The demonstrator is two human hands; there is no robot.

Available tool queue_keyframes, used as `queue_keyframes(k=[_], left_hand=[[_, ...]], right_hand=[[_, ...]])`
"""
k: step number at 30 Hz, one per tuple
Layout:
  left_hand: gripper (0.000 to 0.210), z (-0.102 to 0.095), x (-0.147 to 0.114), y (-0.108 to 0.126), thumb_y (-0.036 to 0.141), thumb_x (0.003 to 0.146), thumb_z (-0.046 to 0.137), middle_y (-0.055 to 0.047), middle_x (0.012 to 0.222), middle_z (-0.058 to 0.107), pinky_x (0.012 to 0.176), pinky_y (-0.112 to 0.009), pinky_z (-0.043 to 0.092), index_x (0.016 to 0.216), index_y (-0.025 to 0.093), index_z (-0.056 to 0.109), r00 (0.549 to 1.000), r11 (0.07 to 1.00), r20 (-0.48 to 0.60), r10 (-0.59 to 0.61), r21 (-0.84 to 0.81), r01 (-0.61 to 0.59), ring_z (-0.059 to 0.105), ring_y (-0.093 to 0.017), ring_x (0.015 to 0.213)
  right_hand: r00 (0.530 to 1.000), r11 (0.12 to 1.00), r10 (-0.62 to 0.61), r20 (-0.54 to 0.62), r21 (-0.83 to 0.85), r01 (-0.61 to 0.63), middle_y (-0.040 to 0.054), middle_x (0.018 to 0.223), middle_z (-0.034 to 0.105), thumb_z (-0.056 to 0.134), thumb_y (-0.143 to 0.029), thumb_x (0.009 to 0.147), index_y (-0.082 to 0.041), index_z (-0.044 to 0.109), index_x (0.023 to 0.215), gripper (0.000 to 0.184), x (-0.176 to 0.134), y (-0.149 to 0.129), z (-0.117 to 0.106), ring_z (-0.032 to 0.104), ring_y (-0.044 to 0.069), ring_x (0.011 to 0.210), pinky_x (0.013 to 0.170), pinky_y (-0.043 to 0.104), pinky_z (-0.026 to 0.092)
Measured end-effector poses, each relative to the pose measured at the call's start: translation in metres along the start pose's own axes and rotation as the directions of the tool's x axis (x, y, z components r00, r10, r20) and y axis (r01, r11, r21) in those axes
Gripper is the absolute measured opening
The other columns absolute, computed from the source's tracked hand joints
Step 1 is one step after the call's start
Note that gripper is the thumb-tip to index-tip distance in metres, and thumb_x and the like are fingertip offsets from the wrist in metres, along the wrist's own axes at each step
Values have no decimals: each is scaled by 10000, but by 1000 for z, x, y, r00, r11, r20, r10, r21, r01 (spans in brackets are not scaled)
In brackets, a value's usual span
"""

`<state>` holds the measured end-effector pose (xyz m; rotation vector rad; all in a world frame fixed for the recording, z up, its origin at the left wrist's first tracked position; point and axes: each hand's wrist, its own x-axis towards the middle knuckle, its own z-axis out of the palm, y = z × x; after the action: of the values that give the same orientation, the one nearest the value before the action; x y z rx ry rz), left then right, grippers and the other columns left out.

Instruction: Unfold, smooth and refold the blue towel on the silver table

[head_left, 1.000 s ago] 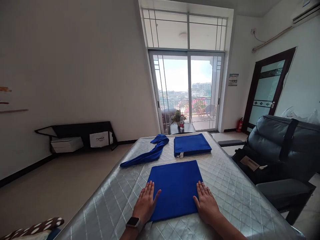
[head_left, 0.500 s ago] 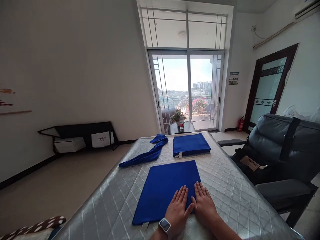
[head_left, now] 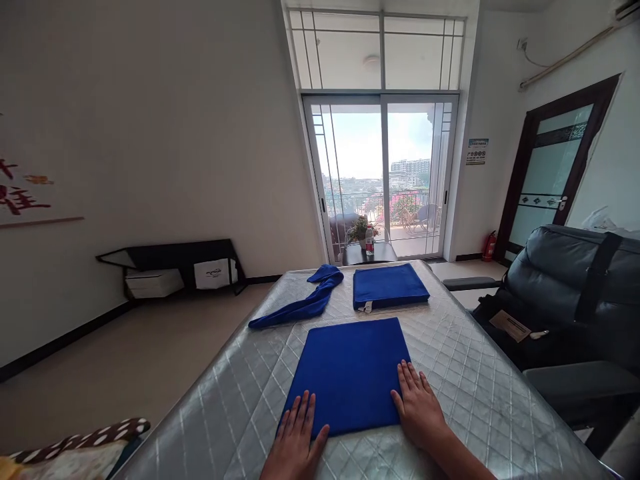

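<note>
A folded blue cloth [head_left: 350,373] lies flat in front of me on the silver quilted table cover [head_left: 465,393]. My left hand [head_left: 296,441] rests palm down at the cloth's near left corner, fingers spread. Palm down too, my right hand [head_left: 419,410] presses the cloth's near right edge. Farther back lie a second folded blue cloth [head_left: 389,285] and, to its left, a loosely twisted blue cloth [head_left: 303,301].
A dark recliner chair [head_left: 565,300] stands close to the table's right side. Beyond the far end are a small dark table with a plant and bottle [head_left: 367,245] and glass balcony doors [head_left: 383,177]. A low black shelf [head_left: 175,267] lines the left wall.
My left hand slid from the cloth's left edge to beside the right hand, then back to the near left corner. The right hand stayed at the right edge.
</note>
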<state>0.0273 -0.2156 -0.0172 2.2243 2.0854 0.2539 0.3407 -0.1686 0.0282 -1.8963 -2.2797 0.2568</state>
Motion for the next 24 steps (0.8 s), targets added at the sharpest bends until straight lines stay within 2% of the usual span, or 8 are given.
queue_keyframes(k=[3, 5, 9, 11, 14, 17, 21, 24], left_hand=[[622, 7, 1, -4, 542, 965, 251, 101, 1654, 219, 1299, -515, 201, 1552, 339, 292, 999, 999, 33, 34, 35, -35, 98, -260, 1557], [563, 12, 2, -7, 471, 977, 261, 113, 1636, 287, 1289, -523, 238, 1524, 381, 356, 998, 996, 8, 64, 63, -64, 151, -258, 1555], [570, 20, 1, -10, 379, 999, 297, 40, 1619, 381, 1223, -506, 383, 1563, 328, 231, 978, 990, -184, 98, 116, -78, 305, -252, 1520], [576, 21, 0, -9, 365, 1004, 306, 1, 1617, 392, 1205, -492, 409, 1568, 288, 223, 965, 988, -241, 100, 143, -67, 345, -257, 1504], [600, 17, -1, -5, 417, 994, 322, -31, 1622, 377, 1213, -488, 393, 1564, 238, 265, 971, 988, -227, 73, 151, -39, 342, -266, 1506], [624, 11, -1, -2, 456, 981, 322, -14, 1630, 355, 1229, -480, 369, 1563, 242, 254, 983, 994, -183, 35, 112, -15, 312, -255, 1517], [628, 6, 2, 0, 469, 967, 308, 27, 1624, 336, 1236, -501, 356, 1556, 280, 200, 992, 998, -124, -7, 59, 15, 287, -253, 1521], [628, 5, 6, 2, 484, 948, 322, 72, 1602, 359, 1241, -518, 344, 1540, 327, 181, 996, 998, -79, -37, 48, 41, 278, -256, 1520]], right_hand=[[1000, 1000, 7, 1, -2, -7, 37, 1663, 156, 199, -464, 1014, -125, 223, 1591, 669, -1, 0, -2, 100, 190, 1551, 1271, 408, 84], [1000, 1000, 8, -4, 8, -8, 35, 1658, 170, 200, -478, 1014, -129, 235, 1588, 673, -1, 0, -2, 114, 192, 1549, 1271, 408, 102], [1000, 999, -21, -20, 30, 22, 50, 1660, 178, 179, -526, 1015, -116, 234, 1585, 704, -1, 1, -2, 133, 212, 1547, 1268, 427, 134], [1000, 999, -24, -15, 26, 25, 59, 1662, 178, 183, -531, 1013, -112, 237, 1585, 711, -2, 2, -3, 135, 222, 1546, 1266, 430, 141], [1000, 1000, -12, 28, -9, 12, 70, 1662, 184, 206, -504, 1009, -107, 246, 1584, 700, 1, 0, -8, 136, 232, 1545, 1265, 436, 141], [998, 999, -3, 61, -53, 6, 75, 1663, 173, 202, -477, 1011, -99, 239, 1585, 688, 12, -5, -17, 130, 230, 1547, 1264, 442, 133], [1000, 997, -15, 14, -76, 16, 100, 1663, 173, 179, -427, 1024, -81, 230, 1589, 664, 39, -12, -30, 121, 229, 1549, 1259, 437, 124], [1000, 998, -15, -26, -59, 13, 129, 1660, 181, 185, -393, 1029, -56, 229, 1586, 653, 57, -11, -29, 123, 244, 1548, 1254, 440, 125]])
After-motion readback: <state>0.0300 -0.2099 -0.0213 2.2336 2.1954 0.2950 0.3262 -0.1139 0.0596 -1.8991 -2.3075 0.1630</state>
